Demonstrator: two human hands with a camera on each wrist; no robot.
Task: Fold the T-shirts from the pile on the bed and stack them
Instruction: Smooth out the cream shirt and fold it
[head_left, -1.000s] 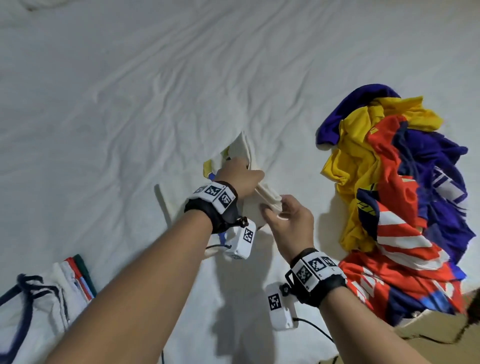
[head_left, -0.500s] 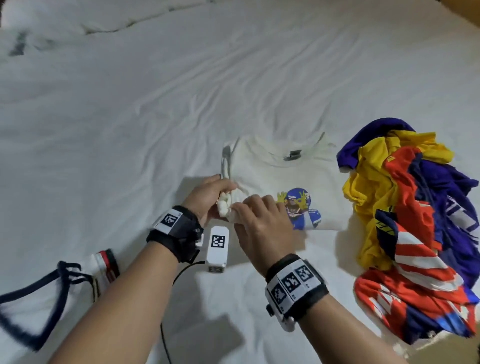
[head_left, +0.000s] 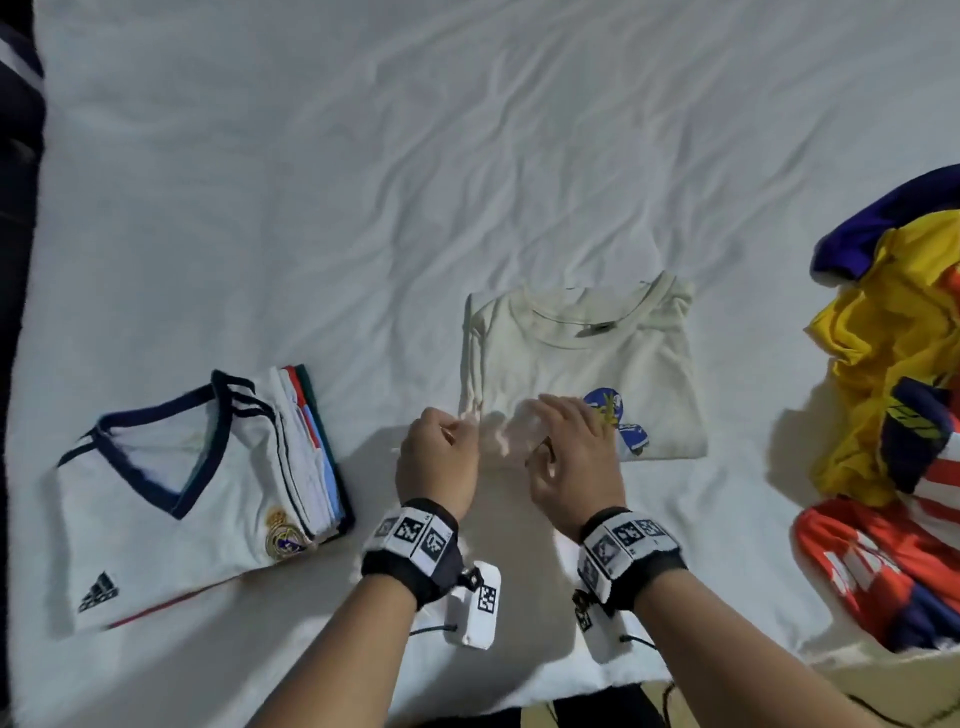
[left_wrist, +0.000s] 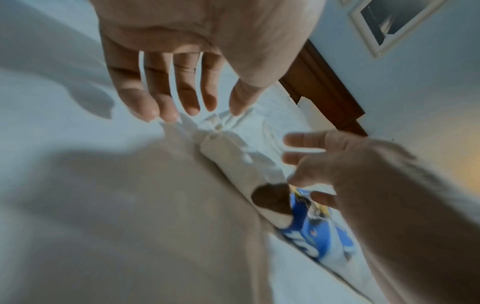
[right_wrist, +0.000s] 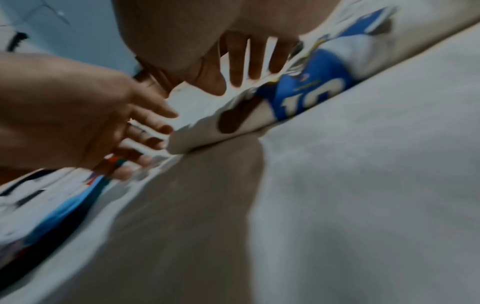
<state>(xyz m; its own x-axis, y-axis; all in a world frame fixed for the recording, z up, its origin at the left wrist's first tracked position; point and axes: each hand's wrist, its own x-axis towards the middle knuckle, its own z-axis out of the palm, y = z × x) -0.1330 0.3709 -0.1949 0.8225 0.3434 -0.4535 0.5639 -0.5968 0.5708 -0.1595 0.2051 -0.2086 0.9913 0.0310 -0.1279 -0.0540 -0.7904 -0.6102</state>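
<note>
A cream T-shirt (head_left: 582, 374), folded into a rectangle with a blue printed figure at its near right corner, is lying on the white bed sheet (head_left: 363, 182), with wide open sheet stretching beyond it. It is sitting between a stack of folded shirts (head_left: 208, 467) well to its left and a loose pile of bright shirts (head_left: 893, 415) near its right edge. The left hand (head_left: 436, 462) and right hand (head_left: 574, 457) are hovering at its near edge, fingers straight and spread, holding nothing; a wooden headboard (left_wrist: 324, 86) and framed picture (left_wrist: 389, 22) are showing beyond.
</note>
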